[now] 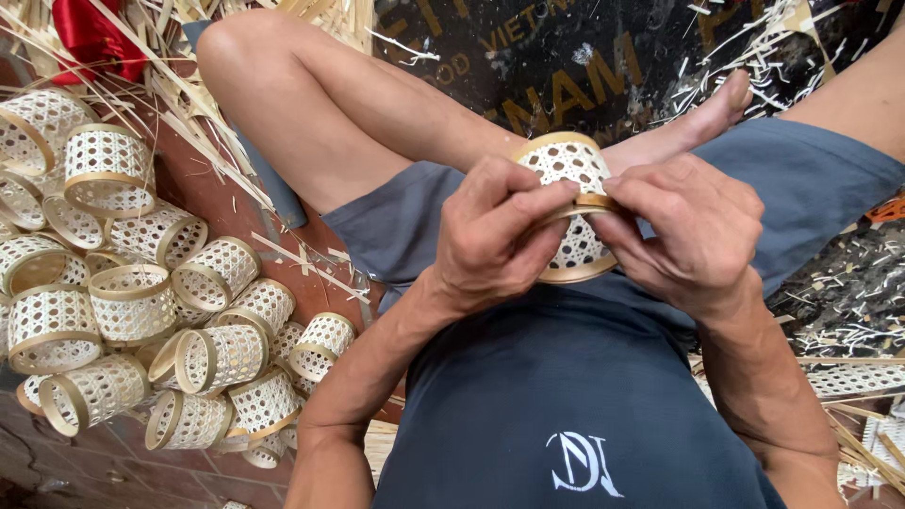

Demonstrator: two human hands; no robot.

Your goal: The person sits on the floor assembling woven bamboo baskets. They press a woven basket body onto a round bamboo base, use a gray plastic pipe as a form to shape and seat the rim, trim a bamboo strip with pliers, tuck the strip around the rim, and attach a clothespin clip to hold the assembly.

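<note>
The woven cane ring [573,209] between the hands is cream with an open hexagonal lattice and tan rims. The pile of cane rings [141,311] at nine o'clock shows the same pale lattice. The shorts [811,179] and shirt [566,396] are slate blue. At eleven o'clock, the cloth [90,38] is red.

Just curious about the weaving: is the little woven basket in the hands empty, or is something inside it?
Cannot tell: the woven basket is tilted away, and both hands cover its middle.

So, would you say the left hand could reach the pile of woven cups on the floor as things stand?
Probably yes: the pile of woven cups lies on the left hand's side with nothing between, though that hand now grips a woven cup.
</note>
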